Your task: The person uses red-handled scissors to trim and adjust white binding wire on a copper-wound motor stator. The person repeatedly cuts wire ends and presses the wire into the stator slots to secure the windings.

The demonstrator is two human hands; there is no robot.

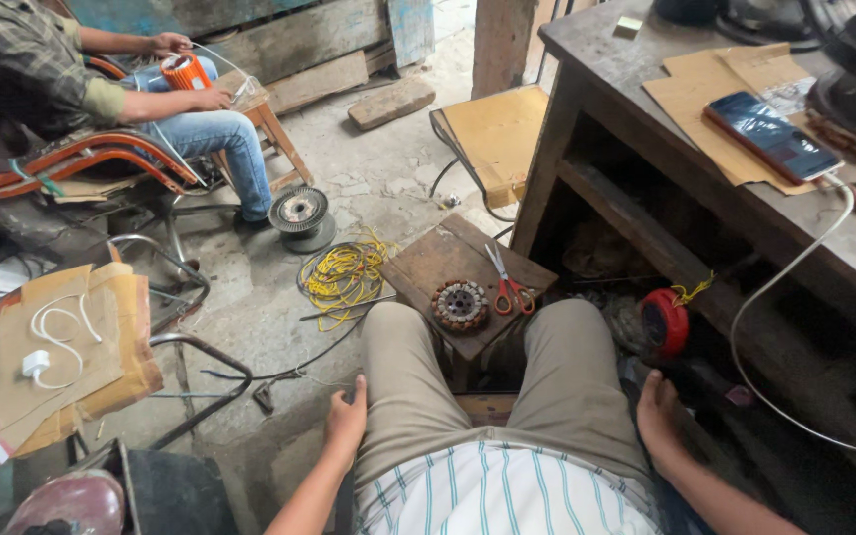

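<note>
Seated, my knees apart, thighs running up centre of frame. Left hand [346,424] at lower centre-left, resting against outer side of left thigh, fingers loosely curled, thumb up, holding nothing. Left forearm enters from bottom edge, angled up-right. Right hand [658,421] at lower centre-right, pressed beside right thigh, fingers pointing up, empty. Right forearm runs to bottom right corner.

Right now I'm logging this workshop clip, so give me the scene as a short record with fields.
left hand: empty, resting beside the left thigh
right hand: empty, resting beside the right thigh
small wooden stool: between the knees, holds a round wound stator and red-handled scissors
floor left of stool: tangle of yellow wire, wire spool
bench: phone on cardboard
other person: seated at upper left, holding an orange part
</note>
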